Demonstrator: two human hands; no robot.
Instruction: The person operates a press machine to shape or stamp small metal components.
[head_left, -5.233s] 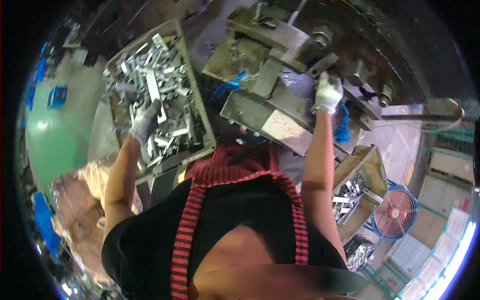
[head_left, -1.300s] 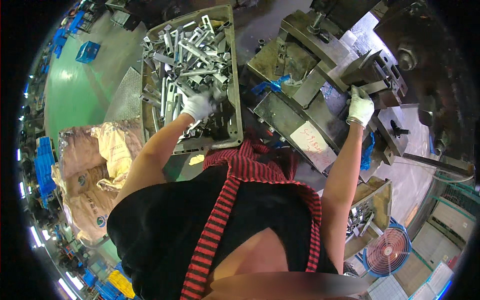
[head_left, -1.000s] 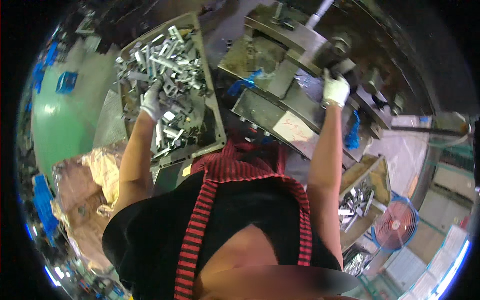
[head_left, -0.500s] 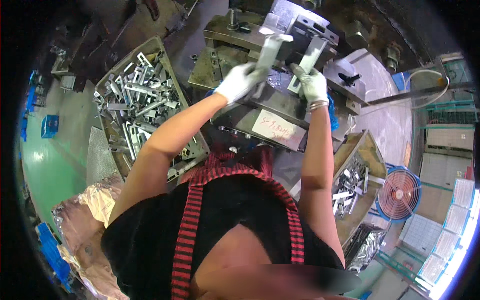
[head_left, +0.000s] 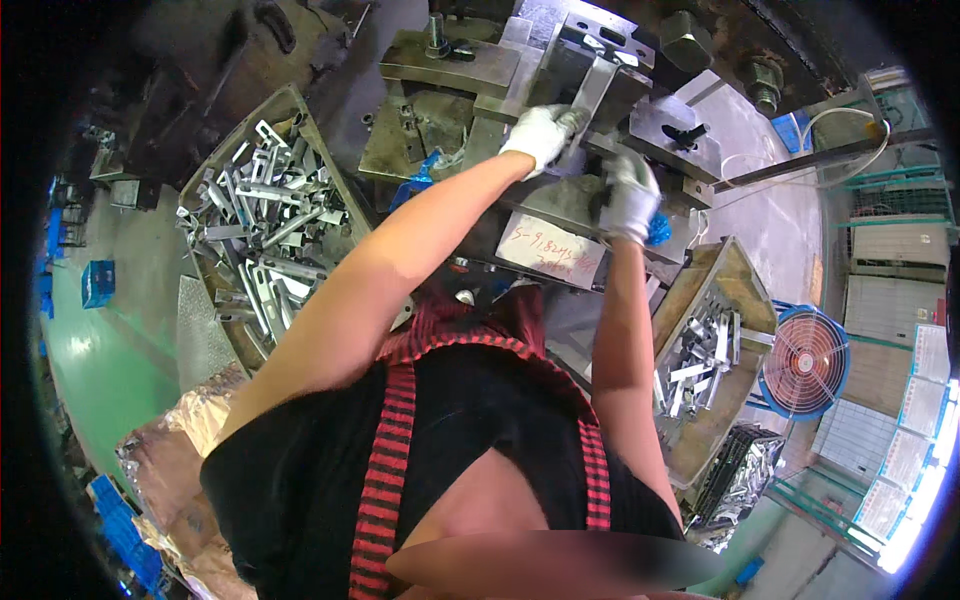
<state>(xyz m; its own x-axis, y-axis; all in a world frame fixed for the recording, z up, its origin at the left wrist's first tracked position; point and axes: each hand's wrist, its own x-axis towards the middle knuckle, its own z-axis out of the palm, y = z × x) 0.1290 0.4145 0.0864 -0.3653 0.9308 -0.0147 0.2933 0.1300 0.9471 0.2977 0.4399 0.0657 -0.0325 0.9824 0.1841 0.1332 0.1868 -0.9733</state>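
Observation:
A flat, bent metal strip [head_left: 594,88] lies with its far end in the slotted block of the steel die [head_left: 552,84]. My left hand [head_left: 540,138], in a white glove, is closed on the strip's near end. My right hand [head_left: 632,198], also gloved, hovers at the die's front right edge, above a blue plastic scrap [head_left: 658,229]. Motion smears its fingers, so whether they hold a piece cannot be made out. A white card with red handwriting [head_left: 548,244] is on the front of the die base.
On the left, a metal bin [head_left: 352,235] is heaped with metal strips. To the right stands another bin [head_left: 748,290] holding smaller metal pieces, with a round fan [head_left: 803,362] beyond it. Large bolts [head_left: 765,85] jut from the machine above the die.
My left hand has carried its strip rightward onto the die. My right hand has drawn back toward me, and the strip it held is no longer clearly visible in it.

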